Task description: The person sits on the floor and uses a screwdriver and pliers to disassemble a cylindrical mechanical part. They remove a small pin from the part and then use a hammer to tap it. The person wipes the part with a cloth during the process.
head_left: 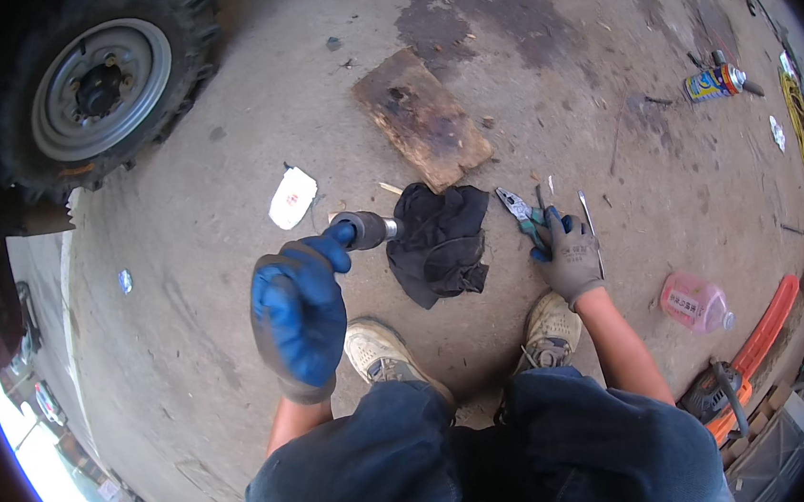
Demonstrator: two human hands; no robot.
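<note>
My left hand (297, 308), in a blue-and-grey glove, holds up a dark cylindrical part (365, 230) with a silver metal end, pinched at its left end. Behind that part a crumpled black cloth (438, 253) lies on the concrete floor. My right hand (566, 251), in a similar glove, reaches down with curled fingers at the teal handles of pliers (520, 208) lying right of the cloth; whether it grips them is unclear. A thin metal rod (587, 218) lies beside that hand. A stained wooden board (419, 116) rests beyond the cloth.
A tractor tyre (175, 118) stands upper left. A white flat object (292, 196) lies left of the cloth. Rightward are a spray can (712, 83), a pink plastic jug (693, 302), an orange chainsaw (758, 335) and a yellow coil (799, 121). My shoes (377, 351) flank the cloth's near side.
</note>
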